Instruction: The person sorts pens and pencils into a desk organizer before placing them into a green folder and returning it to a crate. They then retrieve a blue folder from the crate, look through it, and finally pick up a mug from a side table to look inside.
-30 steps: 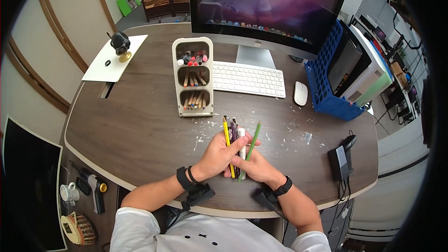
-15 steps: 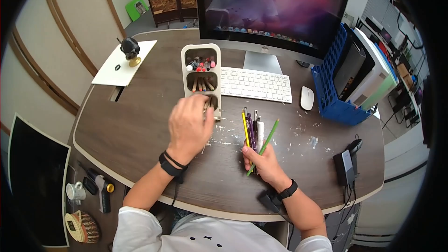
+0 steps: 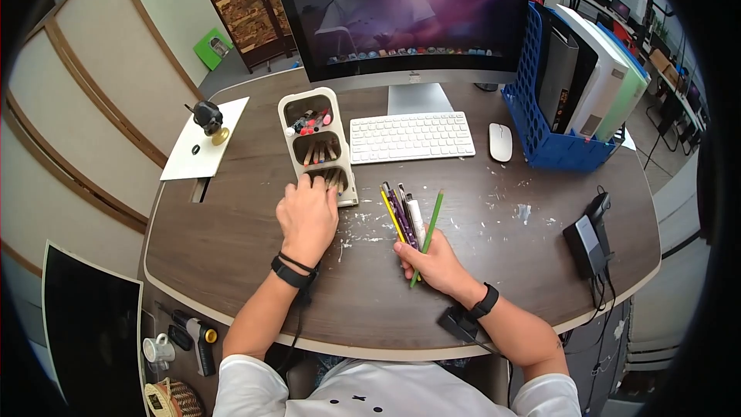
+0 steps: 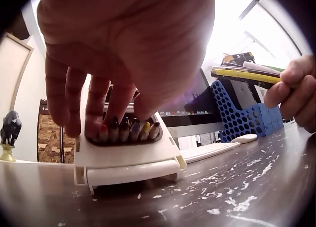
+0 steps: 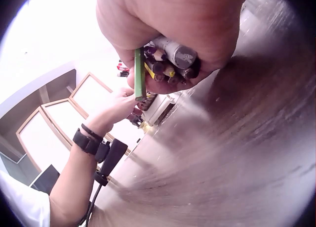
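The left hand (image 3: 307,220) is at the lowest compartment of a cream three-part organizer (image 3: 349,199), fingers reaching in over the colored pencils (image 4: 124,131). Whether those fingertips pinch a pencil cannot be made out. Markers (image 3: 312,121) fill the top compartment and pencils (image 3: 320,153) the middle one. In the right hand (image 3: 437,262), raised over the desk, is a bundle: a yellow pencil (image 3: 391,214), dark purple pencils, a white marker (image 3: 417,220) and a green pencil (image 3: 434,224) that slants apart from the others. The right wrist view shows the bundle's ends below the palm.
Behind stand a monitor (image 3: 401,15), a white keyboard (image 3: 411,137) and a mouse (image 3: 500,143). A blue file rack (image 3: 567,151) and a black device (image 3: 584,247) are on the right. A figurine (image 3: 208,117) stands on a white board at the left. White scraps dot the desk.
The left hand has left the bundle and moved forward and left to the organizer's lowest compartment. The right hand keeps the bundle, now held a little farther right. The head view has shifted.
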Motion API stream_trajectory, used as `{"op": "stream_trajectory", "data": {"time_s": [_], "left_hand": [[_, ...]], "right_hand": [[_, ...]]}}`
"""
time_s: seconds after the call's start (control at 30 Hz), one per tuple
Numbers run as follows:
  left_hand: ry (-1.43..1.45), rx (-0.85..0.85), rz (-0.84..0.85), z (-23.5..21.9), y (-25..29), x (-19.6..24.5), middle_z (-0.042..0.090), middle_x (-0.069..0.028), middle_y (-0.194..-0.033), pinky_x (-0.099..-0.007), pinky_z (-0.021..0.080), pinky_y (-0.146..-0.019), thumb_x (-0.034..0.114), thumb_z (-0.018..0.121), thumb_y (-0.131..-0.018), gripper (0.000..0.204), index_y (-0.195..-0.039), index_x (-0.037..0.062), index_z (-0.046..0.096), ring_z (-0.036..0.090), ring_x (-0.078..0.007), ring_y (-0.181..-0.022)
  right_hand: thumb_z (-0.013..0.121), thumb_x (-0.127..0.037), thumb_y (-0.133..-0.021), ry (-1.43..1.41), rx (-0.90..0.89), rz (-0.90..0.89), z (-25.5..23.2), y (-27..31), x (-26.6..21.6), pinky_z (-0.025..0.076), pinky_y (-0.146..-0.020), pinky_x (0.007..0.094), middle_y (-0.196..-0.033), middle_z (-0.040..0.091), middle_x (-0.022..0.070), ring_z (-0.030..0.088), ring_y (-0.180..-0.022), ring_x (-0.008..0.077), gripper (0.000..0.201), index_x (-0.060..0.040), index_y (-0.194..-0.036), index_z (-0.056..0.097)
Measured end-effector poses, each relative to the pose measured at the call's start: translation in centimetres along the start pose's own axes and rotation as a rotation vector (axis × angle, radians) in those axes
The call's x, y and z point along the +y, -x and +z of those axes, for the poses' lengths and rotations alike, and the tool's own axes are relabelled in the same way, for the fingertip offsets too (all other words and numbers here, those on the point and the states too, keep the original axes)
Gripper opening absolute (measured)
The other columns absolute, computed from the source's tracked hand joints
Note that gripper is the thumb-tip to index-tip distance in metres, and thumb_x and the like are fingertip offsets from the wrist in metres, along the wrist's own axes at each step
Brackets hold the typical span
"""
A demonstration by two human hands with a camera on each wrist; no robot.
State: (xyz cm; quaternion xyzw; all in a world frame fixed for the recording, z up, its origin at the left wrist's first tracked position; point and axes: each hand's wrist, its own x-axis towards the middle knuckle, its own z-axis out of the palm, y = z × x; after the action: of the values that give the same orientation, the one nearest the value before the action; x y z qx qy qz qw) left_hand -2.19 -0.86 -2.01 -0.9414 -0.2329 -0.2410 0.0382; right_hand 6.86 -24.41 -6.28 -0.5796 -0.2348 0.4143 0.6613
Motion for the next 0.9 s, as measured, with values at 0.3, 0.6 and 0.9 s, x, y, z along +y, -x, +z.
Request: {"op": "stream_trajectory", "data": {"time_s": [0.3,0.6,0.9], "left_hand": [[-0.052,-0.122,-0.007,0.6,-1.5,1.9,0.066,-0.0204,-0.102,-0.0475,0.060,-0.066,0.040,0.071,-0.101,0.037,-0.113,0.0053,0.070,0.075,-0.0363,-0.084],[0.022,-0.107,0.097,2.7,-1.6,0.6,0.066,-0.0226,-0.093,-0.0519,0.059,-0.069,0.033,0.066,-0.105,0.027,-0.108,0.0065,0.069,0.072,-0.0420,-0.082],[0.140,-0.043,0.124,2.9,-1.0,-0.1,0.068,-0.0210,-0.096,-0.0508,0.058,-0.076,0.021,0.069,-0.102,0.018,-0.110,0.0051,0.068,0.070,-0.0427,-0.087]], "right_hand": [[0.071,-0.018,-0.105,0.064,-0.013,-0.002,0.2,0.2,-0.5,0.051,-0.056,0.0266,-0.077,0.061,0.0000,0.059,-0.062,0.0078,0.019,-0.0040,-0.105,0.057],[0.070,-0.019,-0.105,0.110,-0.026,-0.001,0.5,0.3,-0.4,0.051,-0.055,0.0267,-0.077,0.060,-0.0002,0.059,-0.062,0.0079,0.019,-0.0041,-0.104,0.058],[0.070,-0.021,-0.105,0.145,-0.031,-0.013,0.5,0.2,-0.3,0.051,-0.054,0.0271,-0.074,0.061,-0.0003,0.060,-0.060,0.0084,0.020,-0.0042,-0.102,0.059]]}}
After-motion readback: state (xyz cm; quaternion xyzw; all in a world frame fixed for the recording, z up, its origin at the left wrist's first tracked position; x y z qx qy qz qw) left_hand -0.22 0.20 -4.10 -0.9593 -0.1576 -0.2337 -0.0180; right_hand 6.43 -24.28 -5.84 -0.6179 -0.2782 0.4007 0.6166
